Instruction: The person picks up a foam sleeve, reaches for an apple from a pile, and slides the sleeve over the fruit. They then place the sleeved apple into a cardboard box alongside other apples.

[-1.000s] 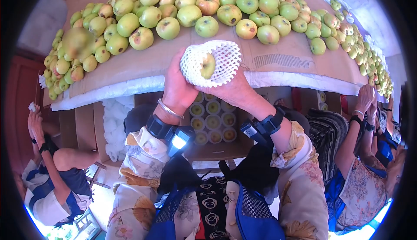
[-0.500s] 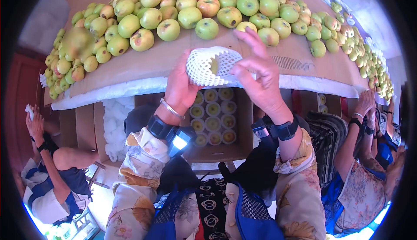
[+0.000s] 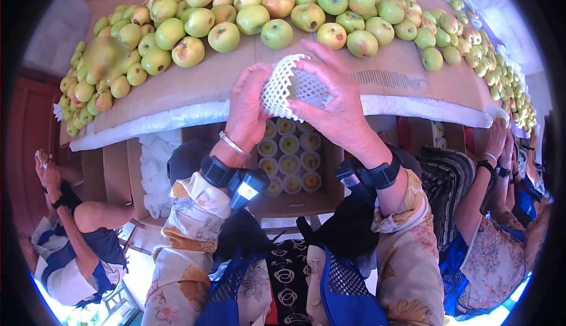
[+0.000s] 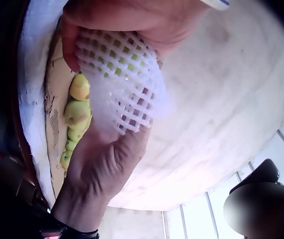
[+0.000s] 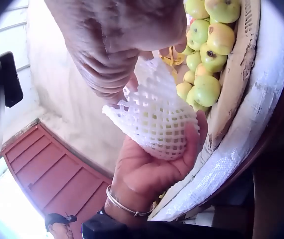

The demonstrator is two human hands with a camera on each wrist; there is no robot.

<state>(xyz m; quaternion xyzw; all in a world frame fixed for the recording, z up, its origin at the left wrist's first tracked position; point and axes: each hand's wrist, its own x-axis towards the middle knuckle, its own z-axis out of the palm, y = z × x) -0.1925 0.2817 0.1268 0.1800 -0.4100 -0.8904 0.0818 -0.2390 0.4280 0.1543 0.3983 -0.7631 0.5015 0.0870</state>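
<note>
A white foam net sleeve [image 3: 277, 93] is held between both hands over the front edge of the table. Green skin of an apple [image 5: 157, 127] shows through its mesh in the right wrist view. My left hand [image 3: 247, 105] cups the sleeve's closed side, fingers curled round it. My right hand [image 3: 342, 102] grips the sleeve's open rim, with the thumb at the lower edge and fingers at the upper edge. In the left wrist view the sleeve [image 4: 127, 79] spans the space between the two hands.
Many green and reddish apples [image 3: 253, 19] are heaped on the cardboard-covered table [image 3: 194, 84]. Below its edge stands a carton [image 3: 295, 208] with rows of apples in white foam. White foam sleeves [image 3: 158, 173] fill a space beside it. Other people's hands [image 3: 50, 173] work at both sides.
My right hand first supported the sleeve, then lifted off with its fingers spread, and now takes hold of the rim. The sleeve has turned and shifted slightly right in the left hand.
</note>
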